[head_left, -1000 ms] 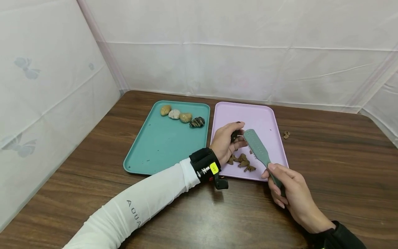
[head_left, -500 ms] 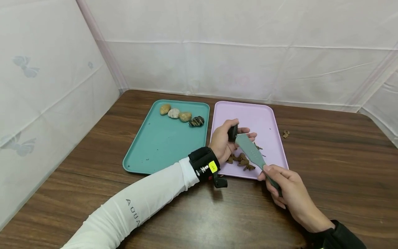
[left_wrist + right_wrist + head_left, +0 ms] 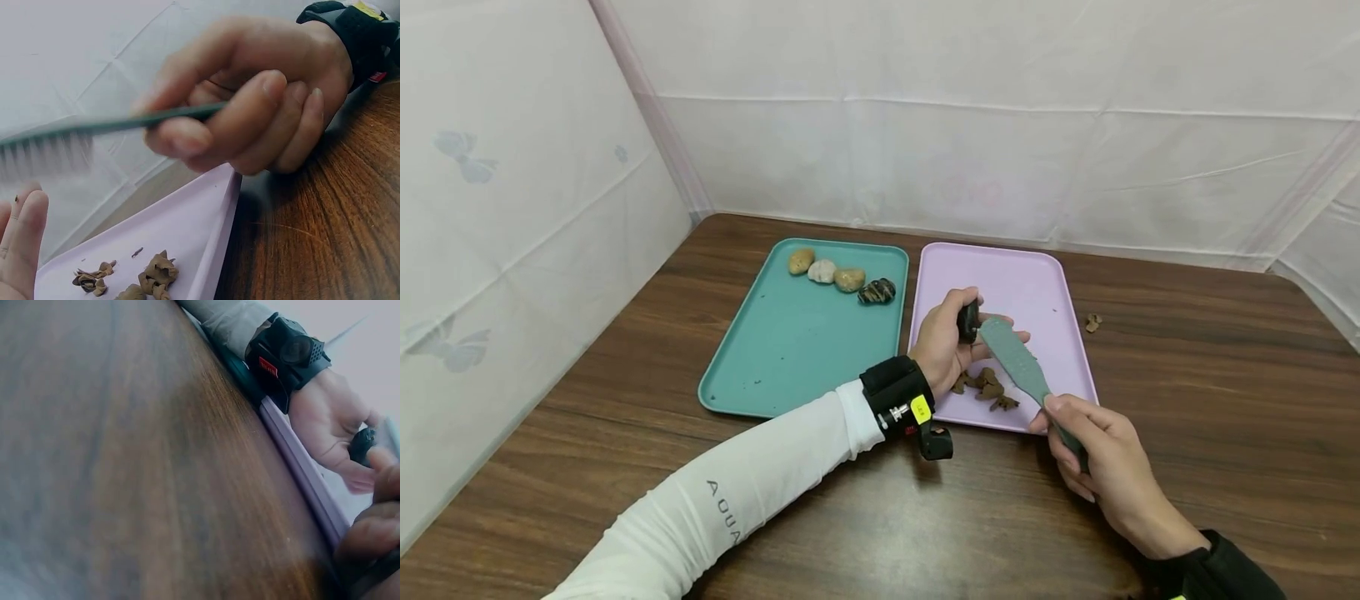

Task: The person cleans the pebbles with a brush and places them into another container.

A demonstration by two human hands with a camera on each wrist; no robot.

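In the head view my left hand holds a dark, smooth stone over the lilac tray, thumb curled over it. A grey-green brush is gripped by its handle in my right hand. The brush head lies right at the stone, bristles downward; the left wrist view shows pale bristles blurred. Brown, crumpled clay-like scraps lie on the lilac tray just under the left hand. In the right wrist view the stone shows in the left palm, part of it hidden by the right fingers.
To the left stands a teal tray with several pebbles along its far side, among them a striped dark one. A small brown scrap lies on the wooden table right of the lilac tray. White sheeting hangs behind.
The left hand has turned and its fingers have spread, so more of the dark stone shows. The brush head moved left onto the stone, then slightly back right.
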